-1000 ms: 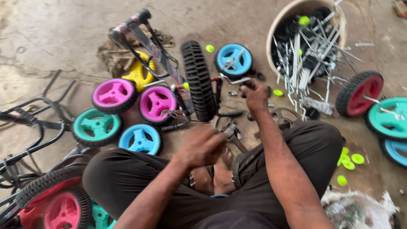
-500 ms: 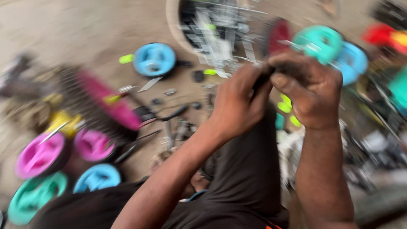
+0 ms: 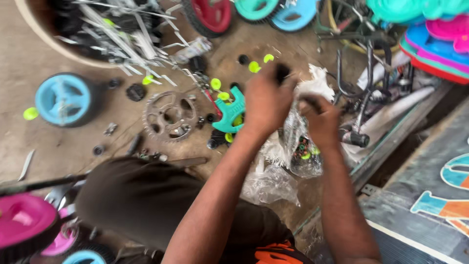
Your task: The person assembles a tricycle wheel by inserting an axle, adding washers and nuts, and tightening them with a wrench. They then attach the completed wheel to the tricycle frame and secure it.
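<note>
Both hands work at a clear plastic bag (image 3: 298, 146) of small parts on the floor (image 3: 73, 146) — left hand (image 3: 267, 100) closed on something dark above it, right hand (image 3: 322, 120) pinching the bag's top, nearer.

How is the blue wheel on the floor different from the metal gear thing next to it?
The blue wheel is bright blue plastic with a dark tyre around it; the gear ring is dull grey metal. The wheel's edge is smooth, while the gear ring's edge has little teeth. The gear ring has big holes showing the floor; the wheel's face looks more filled in. Both are round and lie flat.
</note>
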